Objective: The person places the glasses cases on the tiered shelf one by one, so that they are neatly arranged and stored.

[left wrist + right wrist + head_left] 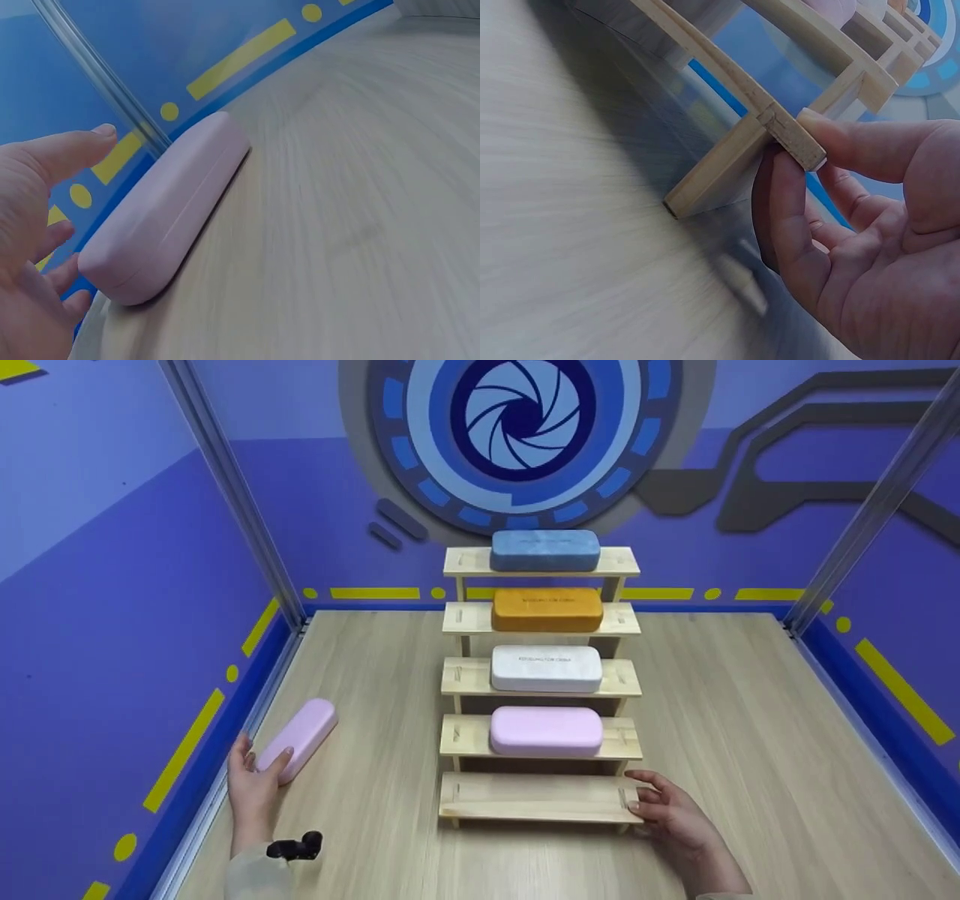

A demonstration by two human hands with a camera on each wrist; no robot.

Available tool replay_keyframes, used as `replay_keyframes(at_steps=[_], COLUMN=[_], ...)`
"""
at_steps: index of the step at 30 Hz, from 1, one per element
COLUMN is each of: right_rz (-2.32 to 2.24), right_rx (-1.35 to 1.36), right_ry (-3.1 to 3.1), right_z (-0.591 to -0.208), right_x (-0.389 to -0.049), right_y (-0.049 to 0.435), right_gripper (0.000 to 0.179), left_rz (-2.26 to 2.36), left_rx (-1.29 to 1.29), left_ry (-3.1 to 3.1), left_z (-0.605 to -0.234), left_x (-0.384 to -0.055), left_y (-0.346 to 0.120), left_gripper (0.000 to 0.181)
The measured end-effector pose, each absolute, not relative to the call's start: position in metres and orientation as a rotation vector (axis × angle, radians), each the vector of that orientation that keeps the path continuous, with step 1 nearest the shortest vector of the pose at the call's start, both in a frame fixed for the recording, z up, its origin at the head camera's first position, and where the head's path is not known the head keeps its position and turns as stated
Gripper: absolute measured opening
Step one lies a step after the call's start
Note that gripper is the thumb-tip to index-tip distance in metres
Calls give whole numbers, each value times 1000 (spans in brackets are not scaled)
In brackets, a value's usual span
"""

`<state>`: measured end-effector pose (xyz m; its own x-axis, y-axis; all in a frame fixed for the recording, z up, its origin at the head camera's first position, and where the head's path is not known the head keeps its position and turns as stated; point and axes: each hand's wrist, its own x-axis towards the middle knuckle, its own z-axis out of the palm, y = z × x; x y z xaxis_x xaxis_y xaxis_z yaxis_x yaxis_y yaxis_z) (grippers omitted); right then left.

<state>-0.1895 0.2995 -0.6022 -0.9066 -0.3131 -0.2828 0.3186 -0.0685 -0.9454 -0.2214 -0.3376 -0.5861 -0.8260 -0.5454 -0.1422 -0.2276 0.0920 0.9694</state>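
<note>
A pink glasses case [306, 729] lies slantwise on the table at the left. My left hand [255, 789] is at its near end, thumb and fingers spread to either side. In the left wrist view the thumb stands off the case [165, 214] and the fingertips are right by its end. My right hand [679, 817] pinches the right end of the lowest board of a stepped wooden rack [536, 796], thumb on top and fingers beneath, as the right wrist view shows. That lowest step is bare.
Above it, the rack's steps hold a second pink case [546, 731], a white case [546, 668], an orange case [547, 610] and a blue case [545, 550], one per step. Metal posts [232, 487] and printed purple-blue panels [315, 510] enclose the wooden table [375, 697].
</note>
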Motion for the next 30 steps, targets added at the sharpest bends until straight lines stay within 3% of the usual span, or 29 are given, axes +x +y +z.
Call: replay_keyframes(at_steps=[15, 30], right_rz=[-2006, -2009], right_rx=[-7, 12], right_ry=[1805, 1808], right_z=[-602, -603], right_x=[-190, -190], right_y=[301, 300], right_gripper=[63, 60], left_rz=[-1663, -1733], left_rx=[686, 657], left_ry=[-2337, -2207], left_z=[-607, -610], left_x=[-232, -218], left_y=[-341, -333], left_gripper=[101, 105])
